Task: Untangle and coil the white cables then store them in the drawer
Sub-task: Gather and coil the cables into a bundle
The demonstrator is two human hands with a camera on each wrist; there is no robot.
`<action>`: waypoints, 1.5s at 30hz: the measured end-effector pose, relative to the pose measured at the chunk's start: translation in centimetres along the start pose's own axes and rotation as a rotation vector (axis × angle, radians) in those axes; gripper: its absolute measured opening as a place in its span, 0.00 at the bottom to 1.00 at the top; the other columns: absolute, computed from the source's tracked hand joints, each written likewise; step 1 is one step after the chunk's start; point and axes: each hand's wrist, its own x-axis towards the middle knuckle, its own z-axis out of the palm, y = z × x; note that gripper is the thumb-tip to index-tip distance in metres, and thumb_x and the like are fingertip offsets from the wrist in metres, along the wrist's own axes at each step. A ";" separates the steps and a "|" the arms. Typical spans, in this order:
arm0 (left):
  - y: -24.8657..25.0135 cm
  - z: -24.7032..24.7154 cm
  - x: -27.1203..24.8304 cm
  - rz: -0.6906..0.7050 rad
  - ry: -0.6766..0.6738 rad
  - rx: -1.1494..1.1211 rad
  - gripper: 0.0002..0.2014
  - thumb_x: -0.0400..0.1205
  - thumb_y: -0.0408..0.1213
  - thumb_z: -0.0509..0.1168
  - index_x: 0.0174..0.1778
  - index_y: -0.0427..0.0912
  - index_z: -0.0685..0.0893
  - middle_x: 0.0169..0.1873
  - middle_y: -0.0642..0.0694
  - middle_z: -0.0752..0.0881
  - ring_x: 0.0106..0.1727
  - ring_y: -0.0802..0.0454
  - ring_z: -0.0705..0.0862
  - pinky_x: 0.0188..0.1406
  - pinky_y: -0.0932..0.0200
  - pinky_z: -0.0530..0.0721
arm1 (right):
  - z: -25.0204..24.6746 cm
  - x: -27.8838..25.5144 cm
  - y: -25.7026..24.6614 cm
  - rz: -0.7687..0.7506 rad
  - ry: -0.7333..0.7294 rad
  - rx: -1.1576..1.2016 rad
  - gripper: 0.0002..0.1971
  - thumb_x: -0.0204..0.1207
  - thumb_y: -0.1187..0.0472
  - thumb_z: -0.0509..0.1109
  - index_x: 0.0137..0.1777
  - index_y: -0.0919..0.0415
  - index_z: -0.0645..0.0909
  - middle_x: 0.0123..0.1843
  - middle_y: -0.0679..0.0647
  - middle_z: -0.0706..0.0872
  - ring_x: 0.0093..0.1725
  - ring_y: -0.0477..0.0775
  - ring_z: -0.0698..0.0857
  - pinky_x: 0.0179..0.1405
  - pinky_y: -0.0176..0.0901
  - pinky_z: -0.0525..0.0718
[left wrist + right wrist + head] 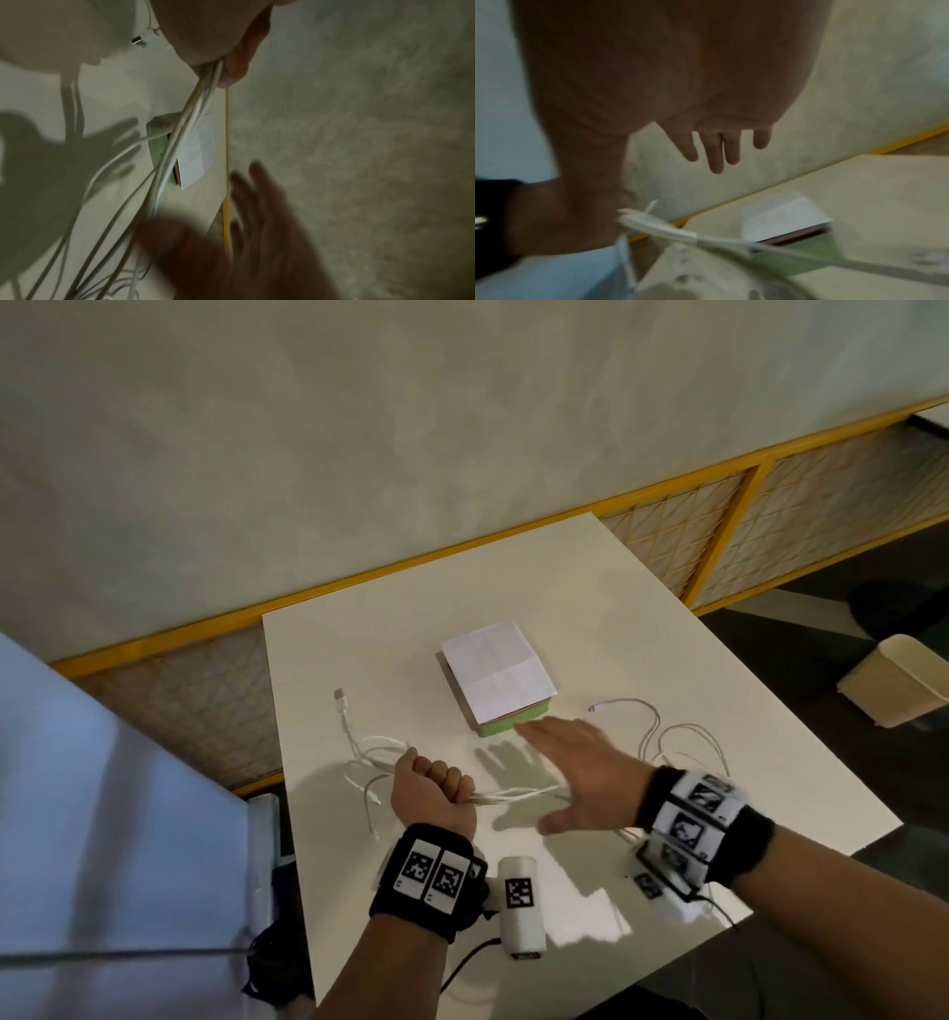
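Several white cables lie tangled on the white table. My left hand grips a bundle of them in a fist; the strands run right from it, and more loops trail off to the right. In the left wrist view the cables leave my curled fingers. My right hand hovers flat above the strands, fingers straight, holding nothing; its fingers show spread in the right wrist view. The small green drawer box with white paper on top stands just beyond.
A white device with a marker tag lies near the table's front edge. A USB plug rests at the left. A beige bin stands on the floor to the right. A yellow-framed panel runs behind the table.
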 end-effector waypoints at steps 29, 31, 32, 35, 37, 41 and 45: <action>4.8 -1.0 3.3 0.023 0.000 -0.042 0.21 0.83 0.36 0.51 0.23 0.47 0.57 0.11 0.52 0.56 0.11 0.54 0.55 0.12 0.67 0.55 | 3.5 0.8 1.6 0.238 0.175 -0.165 0.12 0.80 0.50 0.55 0.45 0.58 0.74 0.47 0.63 0.86 0.47 0.68 0.84 0.36 0.47 0.70; 4.4 -0.9 2.8 0.044 -0.003 -0.023 0.20 0.83 0.36 0.53 0.24 0.47 0.58 0.11 0.53 0.57 0.11 0.54 0.55 0.12 0.68 0.55 | 3.8 1.0 2.4 0.213 0.159 -0.095 0.10 0.79 0.51 0.59 0.44 0.57 0.72 0.48 0.63 0.86 0.48 0.67 0.84 0.38 0.46 0.71; 4.2 -0.9 2.5 0.055 -0.009 -0.014 0.20 0.82 0.36 0.53 0.24 0.47 0.58 0.11 0.53 0.57 0.11 0.54 0.55 0.13 0.69 0.56 | 3.8 1.0 2.7 0.200 0.154 -0.071 0.10 0.78 0.51 0.61 0.47 0.58 0.74 0.50 0.61 0.86 0.51 0.66 0.84 0.41 0.46 0.71; 3.1 -0.6 1.3 0.094 -0.042 0.005 0.20 0.82 0.36 0.55 0.24 0.47 0.57 0.12 0.53 0.57 0.12 0.55 0.55 0.14 0.68 0.55 | 3.2 0.6 3.1 0.184 0.100 -0.084 0.32 0.70 0.42 0.69 0.71 0.55 0.68 0.69 0.56 0.76 0.71 0.59 0.74 0.72 0.52 0.65; 2.4 -0.4 0.5 0.101 -0.076 0.005 0.21 0.82 0.36 0.56 0.23 0.48 0.57 0.12 0.53 0.56 0.13 0.55 0.53 0.15 0.67 0.54 | 2.4 0.2 2.1 0.126 0.084 -0.075 0.48 0.65 0.36 0.71 0.80 0.51 0.53 0.81 0.55 0.61 0.82 0.56 0.56 0.82 0.60 0.45; 1.1 0.8 -0.7 0.073 -0.146 0.001 0.25 0.82 0.36 0.56 0.17 0.48 0.58 0.11 0.53 0.56 0.13 0.55 0.52 0.15 0.66 0.54 | 1.8 1.7 -2.8 -0.054 0.090 -0.006 0.50 0.70 0.43 0.71 0.82 0.57 0.43 0.84 0.57 0.53 0.83 0.55 0.50 0.80 0.54 0.39; 1.1 1.6 -1.4 0.048 -0.189 -0.011 0.27 0.83 0.37 0.56 0.16 0.48 0.58 0.11 0.53 0.56 0.12 0.55 0.54 0.15 0.65 0.55 | 3.0 4.2 -5.7 -0.005 0.143 0.290 0.20 0.79 0.58 0.62 0.69 0.63 0.66 0.61 0.66 0.83 0.61 0.68 0.81 0.63 0.54 0.76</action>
